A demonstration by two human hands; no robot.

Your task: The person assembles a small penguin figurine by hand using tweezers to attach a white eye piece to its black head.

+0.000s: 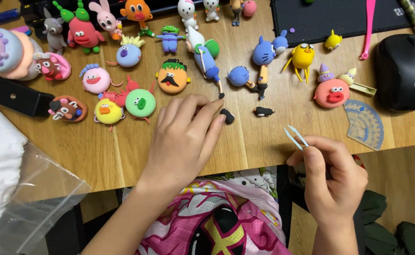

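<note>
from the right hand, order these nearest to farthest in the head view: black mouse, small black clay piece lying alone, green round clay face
Measured from the right hand:
1. Small black clay piece, up and to its left on the table.
2. Black mouse, up at the far right.
3. Green round clay face, far left, beyond the left hand.
</note>
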